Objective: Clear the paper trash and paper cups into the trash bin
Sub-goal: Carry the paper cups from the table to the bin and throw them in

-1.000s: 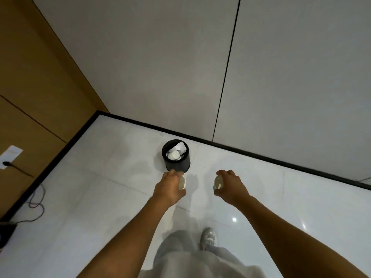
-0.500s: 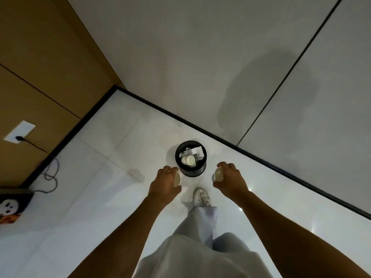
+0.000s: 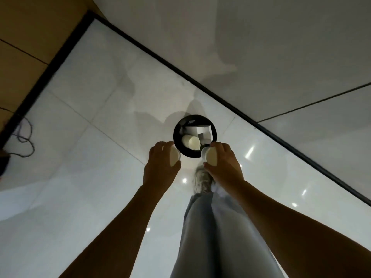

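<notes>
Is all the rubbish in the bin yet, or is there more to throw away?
Some is done: the trash bin holds a paper cup and crumpled paper. In hand: the left hand grips one cup, the right hand another cup, near the rim. Left: dropping both in.

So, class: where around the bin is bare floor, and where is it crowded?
Bare tile lies left of the trash bin toward the cable, and right toward the black baseboard. Crowded: the bin's mouth, with both hands and cups.
</notes>
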`<state>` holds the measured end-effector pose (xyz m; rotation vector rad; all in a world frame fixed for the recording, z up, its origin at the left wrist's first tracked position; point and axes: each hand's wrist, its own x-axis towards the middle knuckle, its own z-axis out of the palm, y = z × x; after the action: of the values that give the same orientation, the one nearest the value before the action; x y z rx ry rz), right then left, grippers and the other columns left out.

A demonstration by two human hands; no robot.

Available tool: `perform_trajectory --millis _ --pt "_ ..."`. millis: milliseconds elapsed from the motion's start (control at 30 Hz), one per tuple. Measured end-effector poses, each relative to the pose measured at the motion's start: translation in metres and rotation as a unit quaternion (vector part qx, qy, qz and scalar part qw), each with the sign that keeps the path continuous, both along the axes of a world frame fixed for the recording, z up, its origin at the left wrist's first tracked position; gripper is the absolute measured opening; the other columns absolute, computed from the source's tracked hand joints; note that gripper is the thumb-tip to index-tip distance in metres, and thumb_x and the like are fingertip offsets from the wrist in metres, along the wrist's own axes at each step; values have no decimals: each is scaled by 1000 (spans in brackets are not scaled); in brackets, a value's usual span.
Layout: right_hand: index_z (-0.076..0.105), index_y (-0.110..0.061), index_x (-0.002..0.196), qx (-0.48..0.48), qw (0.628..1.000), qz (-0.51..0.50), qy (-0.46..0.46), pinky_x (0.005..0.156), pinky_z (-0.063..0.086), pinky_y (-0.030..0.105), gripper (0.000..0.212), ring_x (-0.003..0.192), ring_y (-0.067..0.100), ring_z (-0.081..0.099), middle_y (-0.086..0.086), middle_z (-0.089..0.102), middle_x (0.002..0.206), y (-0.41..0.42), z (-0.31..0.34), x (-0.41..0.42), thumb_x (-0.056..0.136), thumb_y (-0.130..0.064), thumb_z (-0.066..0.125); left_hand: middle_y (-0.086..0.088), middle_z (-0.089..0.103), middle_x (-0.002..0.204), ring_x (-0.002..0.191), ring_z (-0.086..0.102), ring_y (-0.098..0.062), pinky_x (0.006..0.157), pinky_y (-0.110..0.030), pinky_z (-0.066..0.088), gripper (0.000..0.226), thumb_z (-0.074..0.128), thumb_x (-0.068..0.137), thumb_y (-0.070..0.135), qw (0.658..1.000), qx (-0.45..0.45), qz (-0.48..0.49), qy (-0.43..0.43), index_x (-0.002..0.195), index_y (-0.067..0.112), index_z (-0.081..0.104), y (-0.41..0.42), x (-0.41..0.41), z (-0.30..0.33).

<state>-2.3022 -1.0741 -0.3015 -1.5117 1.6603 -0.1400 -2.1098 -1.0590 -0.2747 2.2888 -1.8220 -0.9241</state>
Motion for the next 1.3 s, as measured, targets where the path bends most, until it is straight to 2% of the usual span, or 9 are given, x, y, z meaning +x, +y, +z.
perform_trajectory --millis 100,300,467,667,867,967,1067,1167,1300 --pt "39 -17 137 14 1000 9 2 92 51 34 65 117 22 49 6 45 134 -5 -64 6 82 -25 72 -3 46 133 119 44 -20 79 -30 52 63 73 80 30 999 -1 31 12 134 17 43 1 2 -58" --pt "39 -16 138 24 1000 13 -1 84 45 22 65 116 21 49 6 44 135 -18 -176 16 82 -27 72 -6 48 134 119 46 -23 83 -32 50 63 74 80 30 998 -5 67 15 133 14 46 9 -6 -150" --pt "37 -13 141 19 999 28 -14 91 54 37 70 120 25 50 9 42 139 -32 -246 26 83 -29 72 -8 49 135 121 47 -24 88 -33 48 63 74 79 29 992 -15 126 19 133 12 47 21 -19 -198" --pt "34 -15 143 20 996 80 -21 97 51 43 67 131 28 41 8 36 145 -39 -295 43 87 -30 68 -8 48 136 123 46 -24 87 -33 50 63 74 79 26 988 -15 152 26 134 11 47 26 -27 -227" --pt "25 -17 148 39 993 111 -4 99 50 42 81 133 27 40 7 35 147 -43 -310 56 83 -30 72 -8 49 136 122 47 -26 85 -30 48 64 76 78 26 988 -11 152 18 134 12 48 18 -22 -238" --pt "25 -19 149 29 994 109 -7 101 48 41 84 137 26 34 5 35 148 -41 -300 47 81 -18 74 -9 50 134 121 47 -26 81 -28 50 63 76 77 25 990 -20 140 15 133 11 49 12 -25 -233" --pt "30 -19 147 30 996 82 -24 104 46 42 76 140 25 30 5 36 149 -39 -275 30 82 -5 67 -11 51 133 119 50 -28 79 -28 51 63 77 77 25 994 -30 102 12 132 10 50 0 -37 -223" --pt "34 -18 145 27 997 54 -38 103 47 36 70 134 23 40 4 40 145 -36 -247 10 84 -2 63 -11 50 136 123 49 -30 79 -37 55 60 75 79 28 998 -26 52 13 132 11 51 -16 -53 -218" --pt "33 -21 145 37 998 31 -37 101 46 31 68 127 20 48 2 40 145 -37 -224 -12 86 -8 65 -11 48 139 128 46 -29 86 -40 54 60 71 83 31 1000 -3 0 7 136 14 48 -32 -70 -226"
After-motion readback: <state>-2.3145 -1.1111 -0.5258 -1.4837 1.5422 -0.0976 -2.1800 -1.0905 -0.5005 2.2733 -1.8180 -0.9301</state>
